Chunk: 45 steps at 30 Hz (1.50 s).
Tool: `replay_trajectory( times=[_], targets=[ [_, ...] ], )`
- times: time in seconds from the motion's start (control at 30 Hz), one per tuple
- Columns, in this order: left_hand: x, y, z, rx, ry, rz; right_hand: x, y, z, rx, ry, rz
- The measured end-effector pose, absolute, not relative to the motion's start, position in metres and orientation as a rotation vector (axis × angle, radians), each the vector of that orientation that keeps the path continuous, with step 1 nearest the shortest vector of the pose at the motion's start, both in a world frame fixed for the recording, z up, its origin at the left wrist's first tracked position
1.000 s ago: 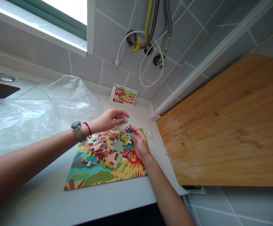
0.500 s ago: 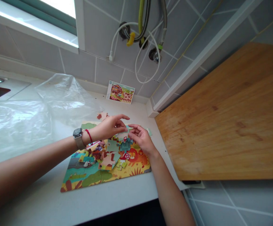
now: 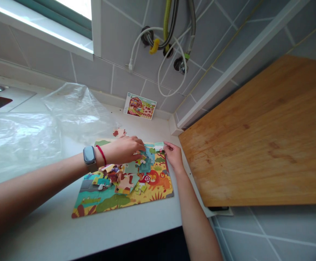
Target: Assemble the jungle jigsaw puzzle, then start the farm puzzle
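- Shifted rightward since half a second ago, in the right hand [image 3: 173,155]: pale puzzle piece [image 3: 159,146], held pinched at the far right corner of the picture board [image 3: 114,201].
- Curled over heaped pieces [image 3: 125,183]: left hand [image 3: 127,148]; cannot tell whether clamped on any.
- Near the wall [image 3: 98,76]: farm card [image 3: 140,106].

This looks like a home kitchen or utility room: grey rectangular wall tiles [image 3: 92,76], a smooth white bench [image 3: 54,226] with a pale-rimmed sink-like opening [image 3: 19,98], 1 yellow ribbed hose [image 3: 167,18] and grey hoses [image 3: 192,21] at wall fittings [image 3: 179,65].
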<state>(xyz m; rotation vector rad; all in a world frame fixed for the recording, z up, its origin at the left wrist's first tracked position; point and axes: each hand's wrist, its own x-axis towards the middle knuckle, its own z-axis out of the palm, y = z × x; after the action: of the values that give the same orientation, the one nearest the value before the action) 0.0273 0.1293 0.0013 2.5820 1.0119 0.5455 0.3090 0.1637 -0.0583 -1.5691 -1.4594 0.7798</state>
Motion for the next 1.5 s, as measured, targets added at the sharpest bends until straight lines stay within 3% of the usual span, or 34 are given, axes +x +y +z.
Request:
replay_trajectory(
  times=[0.23, 0.43, 1.5],
  targets=[
    [0.0314, 0.1228, -0.0009, 2.678, 0.972, 0.341, 0.3117, 0.1608, -0.06, -1.562, -1.741, 0.462],
    [0.0305, 0.1237, -0.0022, 2.695, 0.962, 0.38, 0.3127, 0.1608, -0.0633, -1.524, -2.013, 0.446],
    [0.0302, 0.1234, 0.0007, 2.722, 0.98, 0.256, 0.3037, 0.1573, -0.0664, -1.585, -2.033, 0.339]
  ],
)
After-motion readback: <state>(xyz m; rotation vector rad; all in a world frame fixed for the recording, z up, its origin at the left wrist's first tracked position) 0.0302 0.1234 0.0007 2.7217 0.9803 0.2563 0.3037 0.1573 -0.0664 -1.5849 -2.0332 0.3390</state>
